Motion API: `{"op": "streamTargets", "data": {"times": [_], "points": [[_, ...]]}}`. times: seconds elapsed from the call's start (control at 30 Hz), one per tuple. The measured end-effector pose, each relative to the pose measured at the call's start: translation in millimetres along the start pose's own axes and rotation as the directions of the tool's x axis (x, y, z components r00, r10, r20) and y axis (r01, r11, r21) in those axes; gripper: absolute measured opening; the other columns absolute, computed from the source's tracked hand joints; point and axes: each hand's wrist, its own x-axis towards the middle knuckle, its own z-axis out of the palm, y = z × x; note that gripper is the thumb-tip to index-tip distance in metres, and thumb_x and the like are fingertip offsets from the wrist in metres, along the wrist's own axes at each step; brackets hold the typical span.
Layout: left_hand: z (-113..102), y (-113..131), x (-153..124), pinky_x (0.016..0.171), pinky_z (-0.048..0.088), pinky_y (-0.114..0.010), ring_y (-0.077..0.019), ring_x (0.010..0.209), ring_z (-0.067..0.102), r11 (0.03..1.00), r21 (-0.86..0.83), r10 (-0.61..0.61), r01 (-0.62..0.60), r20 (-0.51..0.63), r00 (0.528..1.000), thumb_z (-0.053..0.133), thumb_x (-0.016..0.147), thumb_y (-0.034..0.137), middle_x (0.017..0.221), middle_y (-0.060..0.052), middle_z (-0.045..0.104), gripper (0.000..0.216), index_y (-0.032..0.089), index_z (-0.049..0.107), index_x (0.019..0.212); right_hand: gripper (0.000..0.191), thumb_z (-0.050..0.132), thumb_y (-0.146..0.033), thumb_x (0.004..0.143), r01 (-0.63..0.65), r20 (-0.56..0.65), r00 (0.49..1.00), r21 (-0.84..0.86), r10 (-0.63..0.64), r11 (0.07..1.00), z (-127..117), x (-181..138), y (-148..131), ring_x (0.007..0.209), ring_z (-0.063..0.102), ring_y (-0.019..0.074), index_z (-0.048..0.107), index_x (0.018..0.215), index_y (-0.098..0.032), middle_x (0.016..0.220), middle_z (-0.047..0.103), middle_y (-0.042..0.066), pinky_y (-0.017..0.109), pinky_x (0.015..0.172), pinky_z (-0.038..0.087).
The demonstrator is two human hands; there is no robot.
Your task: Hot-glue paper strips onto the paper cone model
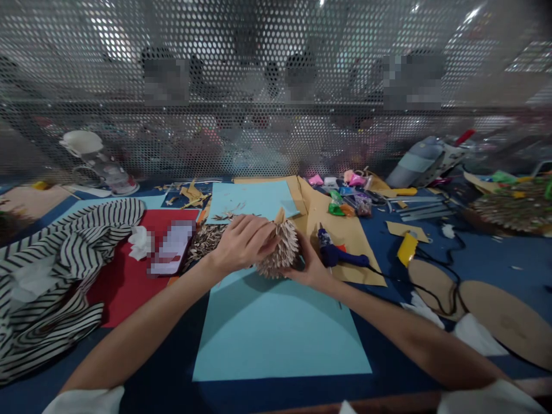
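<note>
A rounded craft piece (280, 253) is covered in pale, pointed husks that overlap like sunflower seed shells; a tan peak sticks up at its top. My right hand (313, 267) grips it from the right and below, thumb and fingers round its side. From the left, my left hand (244, 241) reaches over it, fingers curled together with the tips at its upper left; whatever they pinch is hidden. Light blue paper (280, 333) lies under the piece. A heap of loose dark-striped husks (204, 244) is beside my left hand. Right of my right hand rests a blue glue gun (345, 256).
A phone (172, 247) lies on red paper (125, 293), near striped cloth (81, 247). Small coloured packets (351, 198) sit at the back. The glue gun's black cord runs past cardboard discs (504, 316) at right. A perforated metal screen (259, 138) closes off the table's far side.
</note>
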Motion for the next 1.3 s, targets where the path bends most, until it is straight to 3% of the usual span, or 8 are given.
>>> {"op": "streamTargets", "data": {"times": [0.2,0.33,0.87,1.3], "points": [[3.8,-0.1,-2.8,0.082,0.052,-0.037,-0.024,0.1,0.06,0.947,-0.242,-0.208,0.211,0.036,0.977,0.065,0.077,0.024,0.104,-0.015,0.061,0.035,0.015,0.05,0.107,0.088,0.074,-0.043,0.069,0.006,-0.004,1.0,-0.075,-0.006,0.997,-2.0,-0.2,1.4,0.131,0.037,0.032,0.024,0.138,-0.025,0.141,0.037,0.014,0.049,0.109,0.031],[5.0,2.2,-4.8,0.092,0.05,-0.041,-0.0251,0.113,0.054,0.888,-0.365,-0.268,0.281,0.088,0.959,0.063,0.077,0.018,0.115,-0.016,0.057,0.032,0.018,0.051,0.107,0.087,0.073,-0.048,0.068,-0.013,-0.003,1.0,-0.057,0.013,0.998,-1.5,-0.3,2.0,0.13,0.038,0.0314,0.025,0.138,-0.026,0.139,0.038,0.014,0.048,0.108,0.032],[9.7,2.1,-5.9,0.085,0.055,-0.037,-0.0214,0.105,0.058,0.881,-0.412,-0.239,0.234,0.039,0.97,0.06,0.081,0.013,0.111,-0.013,0.056,0.024,0.019,0.057,0.104,0.087,0.071,-0.053,0.069,-0.046,0.002,0.999,-0.033,0.046,0.998,-0.6,0.6,-3.1,0.128,0.041,0.0315,0.026,0.137,-0.025,0.138,0.039,0.014,0.047,0.105,0.036],[10.7,2.1,-7.2,0.085,0.055,-0.037,-0.0192,0.103,0.06,0.885,-0.411,-0.245,0.22,-0.007,0.97,0.063,0.079,0.011,0.108,-0.011,0.06,0.023,0.02,0.061,0.1,0.088,0.073,-0.045,0.069,-0.033,0.009,0.999,-0.078,0.034,0.996,-2.6,-0.6,-0.3,0.13,0.038,0.0327,0.024,0.139,-0.023,0.141,0.037,0.015,0.048,0.108,0.033]]}}
